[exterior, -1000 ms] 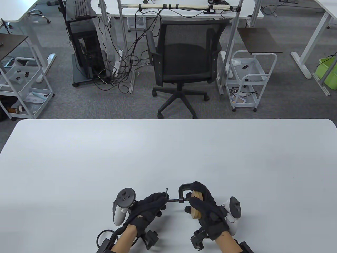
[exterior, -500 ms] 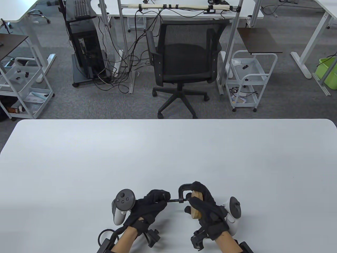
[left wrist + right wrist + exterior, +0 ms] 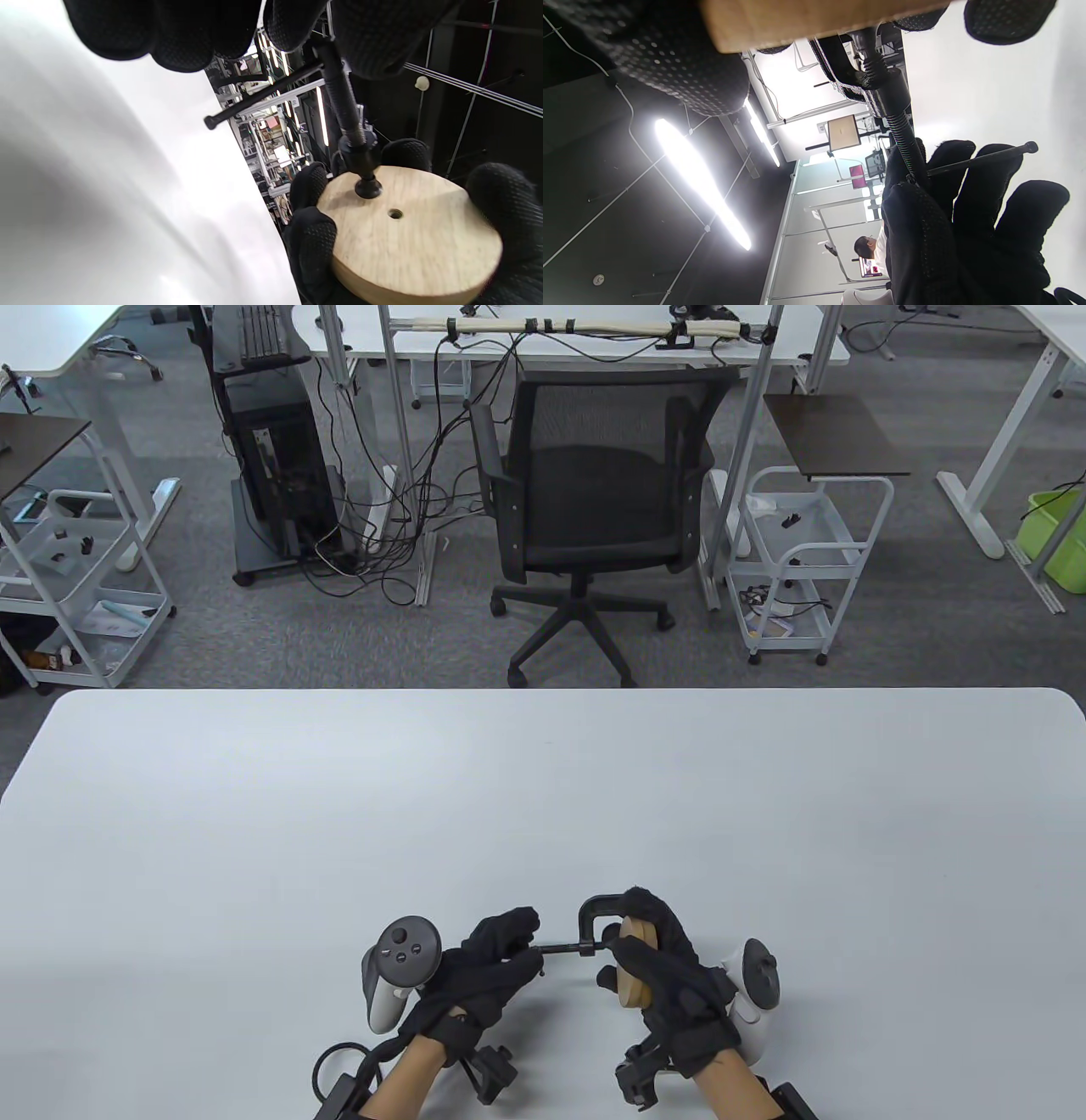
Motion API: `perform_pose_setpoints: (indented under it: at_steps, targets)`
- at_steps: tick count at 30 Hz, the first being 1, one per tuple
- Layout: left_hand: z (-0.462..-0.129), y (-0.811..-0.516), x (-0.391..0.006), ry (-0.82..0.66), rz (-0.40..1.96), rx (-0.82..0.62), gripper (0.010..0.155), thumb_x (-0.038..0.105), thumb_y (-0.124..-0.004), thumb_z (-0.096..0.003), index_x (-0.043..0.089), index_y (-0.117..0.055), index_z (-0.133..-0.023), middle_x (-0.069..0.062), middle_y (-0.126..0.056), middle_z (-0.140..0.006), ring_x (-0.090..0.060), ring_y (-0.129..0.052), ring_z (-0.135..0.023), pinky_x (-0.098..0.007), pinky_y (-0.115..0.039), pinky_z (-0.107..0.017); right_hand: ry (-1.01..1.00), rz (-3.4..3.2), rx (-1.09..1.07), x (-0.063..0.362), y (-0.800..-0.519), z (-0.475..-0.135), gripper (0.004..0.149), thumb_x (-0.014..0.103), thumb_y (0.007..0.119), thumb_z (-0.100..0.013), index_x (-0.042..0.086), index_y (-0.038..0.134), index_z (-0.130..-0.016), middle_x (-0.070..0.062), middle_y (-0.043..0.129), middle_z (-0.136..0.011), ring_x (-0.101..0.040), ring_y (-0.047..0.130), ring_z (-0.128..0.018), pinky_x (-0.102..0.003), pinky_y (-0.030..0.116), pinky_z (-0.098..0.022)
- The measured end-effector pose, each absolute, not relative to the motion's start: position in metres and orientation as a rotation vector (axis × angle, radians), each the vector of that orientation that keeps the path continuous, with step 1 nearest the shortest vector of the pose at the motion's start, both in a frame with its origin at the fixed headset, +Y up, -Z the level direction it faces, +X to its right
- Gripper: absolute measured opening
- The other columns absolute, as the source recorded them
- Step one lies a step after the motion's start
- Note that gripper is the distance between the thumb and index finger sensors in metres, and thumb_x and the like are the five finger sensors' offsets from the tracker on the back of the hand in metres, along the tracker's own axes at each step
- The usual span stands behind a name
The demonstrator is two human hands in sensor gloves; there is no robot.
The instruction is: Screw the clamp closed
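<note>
A black C-clamp [image 3: 591, 914] spans a round wooden disc [image 3: 635, 976] near the table's front edge. My right hand [image 3: 645, 933] grips the disc and the clamp frame, with fingers over the top and thumb in front. My left hand [image 3: 522, 942] pinches the outer end of the clamp's threaded screw [image 3: 560, 948] at its sliding T-bar. In the left wrist view the screw [image 3: 344, 106] runs down from my fingers [image 3: 292, 21], its pad [image 3: 368, 188] touches the disc face [image 3: 415, 245], and the T-bar [image 3: 258, 95] sticks out to the left. In the right wrist view the T-bar [image 3: 984, 157] crosses my left hand [image 3: 967, 220].
The white table [image 3: 543, 797] stretches away beyond both hands. A black office chair [image 3: 594, 500] and white carts [image 3: 806, 551] stand on the floor past the table's far edge.
My left hand has turned around the screw's end. The T-bar tip that pointed away from me now points toward me. My right hand, the disc and the frame have stayed put.
</note>
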State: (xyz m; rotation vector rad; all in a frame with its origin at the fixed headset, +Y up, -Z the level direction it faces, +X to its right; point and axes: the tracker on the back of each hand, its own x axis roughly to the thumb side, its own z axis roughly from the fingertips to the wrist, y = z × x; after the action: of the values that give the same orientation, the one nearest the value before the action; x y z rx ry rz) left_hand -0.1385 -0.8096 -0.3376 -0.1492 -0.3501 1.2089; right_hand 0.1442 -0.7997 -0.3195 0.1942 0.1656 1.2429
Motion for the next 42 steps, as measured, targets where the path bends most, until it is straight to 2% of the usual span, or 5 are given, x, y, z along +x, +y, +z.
perform_pose_setpoints:
  at_steps: [2, 7, 17, 29, 42]
  targets:
    - [-0.337, -0.81, -0.141, -0.314, 1.191, -0.132, 0.069, 0.055, -0.077, -0.051, 0.012, -0.062, -0.103, -0.024, -0.059, -0.105, -0.049, -0.069, -0.088, -0.057, -0.073, -0.056, 0.164, 1.242, 0.194, 0.144, -0.8, -0.32, 0.075, 0.051, 0.094, -0.046, 0.021, 0.058, -0.105, 0.002, 0.045, -0.112, -0.054, 0.051, -0.091, -0.069, 0.066, -0.049]
    - [-0.337, -0.811, -0.142, -0.261, 1.117, -0.177, 0.066, 0.063, -0.064, -0.0534, 0.007, -0.1, -0.054, -0.021, -0.083, -0.09, -0.05, -0.081, -0.078, -0.056, -0.077, -0.051, 0.166, 1.241, 0.196, 0.144, -0.8, -0.32, 0.075, 0.051, 0.094, -0.046, 0.021, 0.058, -0.104, 0.001, 0.045, -0.112, -0.054, 0.051, -0.091, -0.069, 0.066, -0.049]
    - [-0.338, -0.819, -0.136, -0.304, 1.247, -0.324, 0.072, 0.06, -0.062, -0.0561, -0.001, -0.083, -0.089, -0.025, -0.062, -0.104, -0.053, -0.064, -0.089, -0.059, -0.07, -0.058, 0.182, 1.243, 0.21, 0.142, -0.8, -0.319, 0.075, 0.051, 0.094, -0.046, 0.021, 0.058, -0.105, 0.001, 0.045, -0.113, -0.054, 0.051, -0.091, -0.069, 0.066, -0.049]
    - [-0.338, -0.814, -0.133, -0.354, 1.241, -0.246, 0.059, 0.049, -0.071, -0.0548, 0.015, -0.069, -0.103, -0.022, -0.058, -0.107, -0.05, -0.064, -0.092, -0.059, -0.07, -0.059, 0.185, 1.24, 0.21, 0.141, -0.801, -0.318, 0.075, 0.051, 0.094, -0.046, 0.021, 0.058, -0.105, 0.002, 0.045, -0.113, -0.054, 0.051, -0.091, -0.069, 0.066, -0.05]
    - [-0.334, -0.801, -0.132, -0.415, 1.202, -0.077, 0.047, 0.033, -0.081, -0.0503, 0.032, -0.075, -0.097, -0.016, -0.068, -0.103, -0.044, -0.073, -0.09, -0.059, -0.072, -0.059, 0.184, 1.231, 0.206, 0.141, -0.801, -0.318, 0.074, 0.051, 0.093, -0.047, 0.021, 0.058, -0.105, 0.002, 0.044, -0.113, -0.053, 0.051, -0.091, -0.069, 0.066, -0.05]
